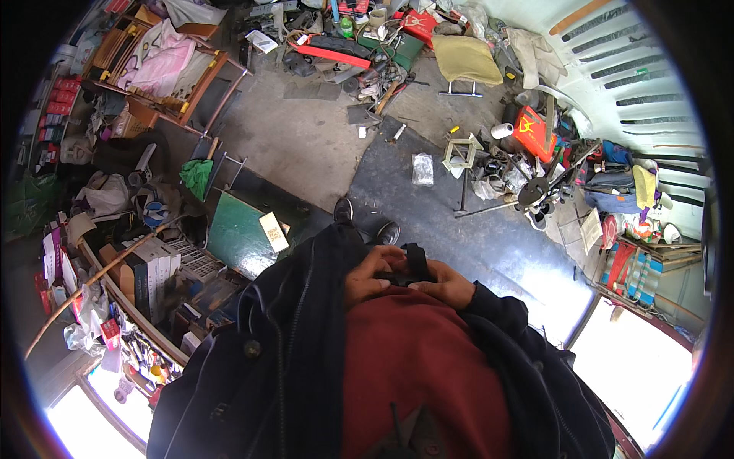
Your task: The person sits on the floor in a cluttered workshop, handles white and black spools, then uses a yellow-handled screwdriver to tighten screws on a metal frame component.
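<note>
In front of the red top (420, 344), my left hand (367, 277) and my right hand (448, 285) are close together at waist height. Between them is a black strap (417, 262), its loose end standing up beside the right hand's fingers. A dark piece that looks like a buckle lies under both thumbs, partly covered. The left fingers curl round its one side; the right thumb and fingers pinch the other. An open dark jacket (267, 336) frames both sides, and two dark shoes (344, 209) show on the floor beyond.
A green board (233, 229) with a white card (273, 232) stands to the left, near a cluttered counter. Tools, a metal stand (535, 193) and a red box (533, 134) crowd the right. A yellow-topped stool (466, 60) and a wooden folding chair (183, 84) stand farther off.
</note>
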`<action>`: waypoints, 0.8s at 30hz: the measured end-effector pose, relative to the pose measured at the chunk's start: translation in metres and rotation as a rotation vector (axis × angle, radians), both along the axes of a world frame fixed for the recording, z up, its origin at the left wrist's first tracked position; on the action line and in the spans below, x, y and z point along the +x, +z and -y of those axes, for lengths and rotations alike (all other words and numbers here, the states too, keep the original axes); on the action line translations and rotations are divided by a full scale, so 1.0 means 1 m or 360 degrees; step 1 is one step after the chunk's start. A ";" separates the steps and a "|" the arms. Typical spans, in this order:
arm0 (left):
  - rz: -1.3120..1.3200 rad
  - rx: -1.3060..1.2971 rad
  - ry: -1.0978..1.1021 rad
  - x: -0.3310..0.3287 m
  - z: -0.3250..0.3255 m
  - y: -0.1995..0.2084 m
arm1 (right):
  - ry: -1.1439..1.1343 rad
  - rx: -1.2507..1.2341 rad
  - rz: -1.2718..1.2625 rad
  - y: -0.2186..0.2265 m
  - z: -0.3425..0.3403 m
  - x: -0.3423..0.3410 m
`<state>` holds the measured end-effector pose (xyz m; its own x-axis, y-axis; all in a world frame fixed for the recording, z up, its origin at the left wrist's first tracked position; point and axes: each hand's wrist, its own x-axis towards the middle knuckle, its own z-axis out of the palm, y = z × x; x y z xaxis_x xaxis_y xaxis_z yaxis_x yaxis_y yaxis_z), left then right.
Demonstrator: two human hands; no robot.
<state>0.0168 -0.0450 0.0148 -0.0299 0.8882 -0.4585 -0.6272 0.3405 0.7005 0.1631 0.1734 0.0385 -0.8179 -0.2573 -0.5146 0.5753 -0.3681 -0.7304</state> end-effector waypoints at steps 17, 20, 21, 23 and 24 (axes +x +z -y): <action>-0.0010 0.0118 0.0180 0.003 0.012 -0.013 | 0.0027 0.0104 -0.0228 -0.004 0.016 -0.010; -0.0021 0.0154 0.0206 0.004 0.010 -0.014 | 0.0023 0.0087 -0.0286 -0.006 0.018 -0.014; -0.0025 0.0171 0.0223 0.005 0.009 -0.014 | 0.0043 0.0108 -0.0270 -0.005 0.018 -0.015; -0.0128 0.0216 0.0291 0.007 0.008 -0.010 | 0.0048 0.0178 -0.0267 -0.002 0.017 -0.016; -0.0163 0.0200 0.0301 0.008 0.008 -0.007 | 0.0033 0.0226 -0.0278 0.002 0.016 -0.016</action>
<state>0.0245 -0.0526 0.0077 -0.2418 0.9123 -0.3305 -0.5949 0.1297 0.7932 0.1469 0.1570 0.0403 -0.8930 -0.2101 -0.3981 0.4421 -0.2435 -0.8633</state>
